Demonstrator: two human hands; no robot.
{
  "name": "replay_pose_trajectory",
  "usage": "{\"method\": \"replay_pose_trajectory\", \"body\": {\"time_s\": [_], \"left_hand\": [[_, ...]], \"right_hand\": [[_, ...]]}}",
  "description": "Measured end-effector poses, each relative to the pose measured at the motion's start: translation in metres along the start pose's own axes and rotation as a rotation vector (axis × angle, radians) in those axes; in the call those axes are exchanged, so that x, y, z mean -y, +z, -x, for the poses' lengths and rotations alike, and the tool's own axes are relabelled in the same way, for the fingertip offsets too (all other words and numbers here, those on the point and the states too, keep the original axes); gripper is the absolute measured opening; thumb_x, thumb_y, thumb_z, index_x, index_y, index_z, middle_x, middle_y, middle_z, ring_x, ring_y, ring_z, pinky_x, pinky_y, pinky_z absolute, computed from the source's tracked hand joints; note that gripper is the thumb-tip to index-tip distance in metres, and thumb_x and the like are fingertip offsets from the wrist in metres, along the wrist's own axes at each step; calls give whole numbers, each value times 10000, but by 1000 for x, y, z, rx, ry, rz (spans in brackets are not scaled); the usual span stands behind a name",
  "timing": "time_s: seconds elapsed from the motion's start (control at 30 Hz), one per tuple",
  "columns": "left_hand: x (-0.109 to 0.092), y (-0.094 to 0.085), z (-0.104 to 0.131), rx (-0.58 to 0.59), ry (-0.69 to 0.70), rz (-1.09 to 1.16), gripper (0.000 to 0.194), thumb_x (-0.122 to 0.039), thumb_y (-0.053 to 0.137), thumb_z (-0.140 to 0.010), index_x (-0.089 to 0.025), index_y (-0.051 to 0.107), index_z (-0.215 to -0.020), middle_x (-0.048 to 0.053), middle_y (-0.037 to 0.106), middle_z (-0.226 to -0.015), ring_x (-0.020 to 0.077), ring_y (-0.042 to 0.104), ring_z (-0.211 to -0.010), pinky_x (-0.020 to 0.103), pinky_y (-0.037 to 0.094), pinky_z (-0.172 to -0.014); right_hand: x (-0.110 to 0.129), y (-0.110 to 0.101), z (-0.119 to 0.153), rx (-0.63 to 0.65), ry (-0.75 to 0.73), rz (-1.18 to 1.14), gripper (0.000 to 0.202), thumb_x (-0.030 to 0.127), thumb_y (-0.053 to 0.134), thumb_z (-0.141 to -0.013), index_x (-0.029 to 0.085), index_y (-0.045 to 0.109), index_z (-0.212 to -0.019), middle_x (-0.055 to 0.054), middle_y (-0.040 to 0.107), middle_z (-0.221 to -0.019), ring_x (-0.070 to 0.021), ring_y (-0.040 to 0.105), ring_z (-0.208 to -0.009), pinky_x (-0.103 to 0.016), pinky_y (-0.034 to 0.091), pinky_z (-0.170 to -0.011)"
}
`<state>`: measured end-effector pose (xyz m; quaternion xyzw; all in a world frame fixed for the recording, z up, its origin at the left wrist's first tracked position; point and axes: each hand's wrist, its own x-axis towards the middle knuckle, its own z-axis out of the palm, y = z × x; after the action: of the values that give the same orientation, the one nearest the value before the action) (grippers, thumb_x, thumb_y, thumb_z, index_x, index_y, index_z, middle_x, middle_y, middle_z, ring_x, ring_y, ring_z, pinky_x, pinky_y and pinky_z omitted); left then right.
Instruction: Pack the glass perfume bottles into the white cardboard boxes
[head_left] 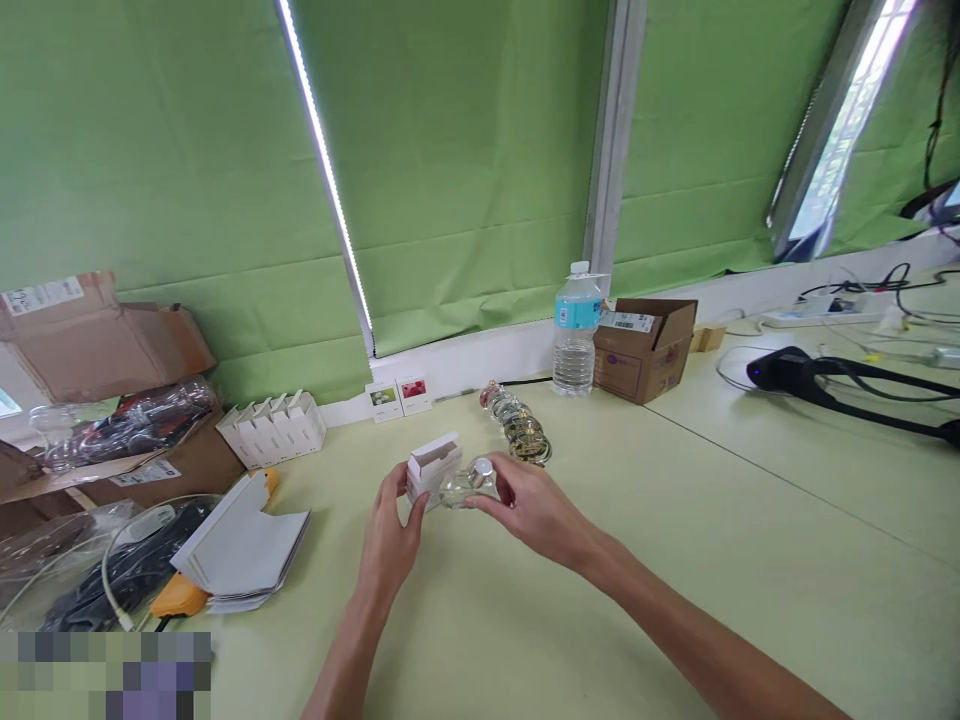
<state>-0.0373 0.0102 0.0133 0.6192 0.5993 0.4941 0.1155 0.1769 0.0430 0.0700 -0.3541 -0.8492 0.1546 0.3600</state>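
Near the middle of the table, my left hand (391,530) grips a small white box (435,465) by its sides, with the box's opening facing up. My right hand (536,505) holds a clear glass bottle (457,487) with a silver cap, its fingers around the cap end. The bottle lies tilted just right of the box, close against it. Behind my right hand, a row of several small round glass bottles (517,418) runs back toward the wall.
Several white boxes (274,430) and two picture cards (399,398) stand along the wall. Flat white cartons (247,550) lie left. Further right are a water bottle (576,335), a cardboard box (641,350) and a black headset (810,380). Packed cardboard and cables crowd the far left.
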Motion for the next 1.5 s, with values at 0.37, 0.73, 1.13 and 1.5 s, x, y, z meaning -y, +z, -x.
{"method": "replay_pose_trajectory", "body": {"time_s": [0.37,0.73,1.13,1.5], "left_hand": [[-11,-10,7,161,176,-213,348,-232,430,-898,-284,458,-1241,42,594,-1237,197,563,-1127,341,449,-920],[-14,-4,11,138,178,-161,371,-270,475,-895,-300,437,-1263,30,618,-1203,186,582,-1098,314,464,-889],[-9,-2,14,126,202,-198,368,-281,472,-904,-290,426,-1269,42,609,-1203,190,576,-1106,327,475,-890],[-4,-1,14,142,212,-203,365,-256,462,-905,-294,427,-1266,41,593,-1214,181,572,-1111,323,476,-902]], "right_hand": [[-2,-26,-2,-177,-72,-113,308,453,559,-860,230,564,-1072,-7,581,-734,-139,490,-579,-265,433,-563],[5,-14,4,3,-206,-30,251,357,529,-897,254,534,-1125,-57,595,-1108,-155,558,-736,-280,460,-639],[1,-14,3,0,-277,64,280,306,593,-864,241,534,-1129,-51,611,-1072,-194,570,-954,-304,484,-750],[6,-10,6,26,-285,47,296,249,564,-872,222,519,-1162,-68,607,-1105,-207,547,-1024,-363,466,-871]]}}
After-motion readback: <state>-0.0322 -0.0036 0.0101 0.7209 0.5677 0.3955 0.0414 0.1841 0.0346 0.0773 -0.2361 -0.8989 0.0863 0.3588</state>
